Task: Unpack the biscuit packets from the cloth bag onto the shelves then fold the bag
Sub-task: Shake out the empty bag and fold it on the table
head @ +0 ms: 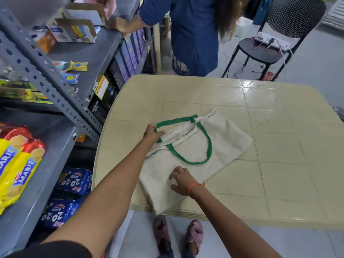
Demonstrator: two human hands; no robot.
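The left hand (pixel 153 134) has its grip closed on the green handle (pixel 174 121) of the cloth bag (pixel 193 155), fingers pinching the strap where its loop sticks out past the bag's mouth, which looks like a way to pull the opening straight and square before a fold. Just below that grip and toward the person, the right hand (pixel 181 180) lies spread and flat on the bag's body, its grip released and grasping nothing; it seems to be there to pin the cloth down so the tug at the handle does not drag the whole thing across the tabletop (pixel 260 127). The bag lies limp and flat between the two hands, apparently empty, with its second green handle (pixel 206 146) flopped back over the pale fabric to the right of the gripped one. Its near corner hangs a little over the tabletop's front edge, above the person's sandalled feet (pixel 178 237). Out to the left of the grip stands the grey metal shelf rack (pixel 61 95), and the biscuit packets are already there: yellow Marie packets (pixel 18 164) on the nearer shelf and blue 20-20 packets (pixel 74 180) on the one beneath. So I judge the unpacking done and the folding only starting. Beyond the far edge of the tabletop another person in a blue top (pixel 193 34) leans toward the rack, with a black chair (pixel 275 43) off to the right.
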